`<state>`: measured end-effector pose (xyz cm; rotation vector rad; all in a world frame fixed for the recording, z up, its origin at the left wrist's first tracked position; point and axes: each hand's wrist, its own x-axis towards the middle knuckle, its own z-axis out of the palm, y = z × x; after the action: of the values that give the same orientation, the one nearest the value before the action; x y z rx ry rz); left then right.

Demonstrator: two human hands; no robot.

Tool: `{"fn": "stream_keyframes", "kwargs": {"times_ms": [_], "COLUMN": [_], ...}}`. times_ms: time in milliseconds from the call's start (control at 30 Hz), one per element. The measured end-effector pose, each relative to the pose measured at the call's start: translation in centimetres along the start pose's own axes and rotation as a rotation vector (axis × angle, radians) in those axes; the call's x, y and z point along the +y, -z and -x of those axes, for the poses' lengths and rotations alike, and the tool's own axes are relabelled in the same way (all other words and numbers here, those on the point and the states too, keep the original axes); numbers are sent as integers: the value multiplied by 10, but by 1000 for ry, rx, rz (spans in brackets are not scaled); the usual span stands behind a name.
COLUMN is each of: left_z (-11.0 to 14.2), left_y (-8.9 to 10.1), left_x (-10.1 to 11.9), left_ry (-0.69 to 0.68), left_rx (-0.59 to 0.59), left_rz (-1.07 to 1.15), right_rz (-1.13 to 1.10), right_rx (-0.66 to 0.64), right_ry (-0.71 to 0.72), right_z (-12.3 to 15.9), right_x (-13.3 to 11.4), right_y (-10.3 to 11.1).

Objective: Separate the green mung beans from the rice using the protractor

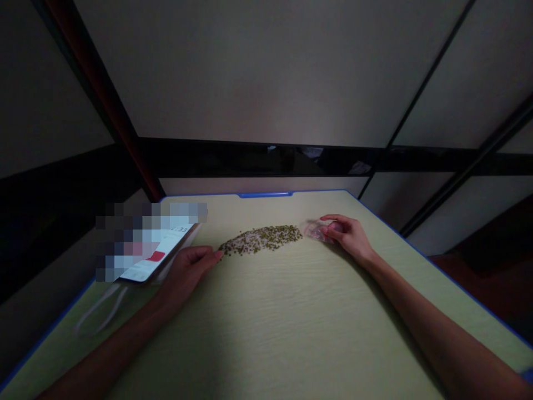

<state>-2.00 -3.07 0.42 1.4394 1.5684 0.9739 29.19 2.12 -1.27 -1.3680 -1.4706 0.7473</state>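
- Strap, pale and looped, lies on the table at the lower left of the frame, just below the phone.
- Smartphone with a lit screen sits tilted at the left of the frame; part of its display is pixelated, and a red patch shows on it.
- Left hand, left of centre, rests near the phone's right side, thumb and forefinger pressed together at the pile's left tip; whether a grain is between them I cannot tell.
- Mixed pile of green beans and whitish grains stretches in a long, thin band across the middle of the frame, a few beans scattered along its lower edge.
- Wood-grain table with a blue rim fills the lower centre, a blue strip on its far edge; pale cabinet panels stand behind, across the top of the frame.
- Clear plastic piece, pinkish and blurred, is just beside the pile's right end, right of centre; its exact form is unclear.
- Right hand, farther right, grasps this piece with curled fingers and thumb, the forefinger stretched out above it.
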Motion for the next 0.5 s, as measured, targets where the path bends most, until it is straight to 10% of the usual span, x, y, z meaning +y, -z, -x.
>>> {"fn": "stream_keyframes", "kwargs": {"times_ms": [500], "left_z": [0], "left_y": [0], "left_x": [1], "left_ry": [11], "left_rx": [-5], "left_rz": [-40], "right_rz": [-42], "right_rx": [-61], "right_ry": [-1], "right_z": [-3], "right_x": [7], "right_y": [-1]}}
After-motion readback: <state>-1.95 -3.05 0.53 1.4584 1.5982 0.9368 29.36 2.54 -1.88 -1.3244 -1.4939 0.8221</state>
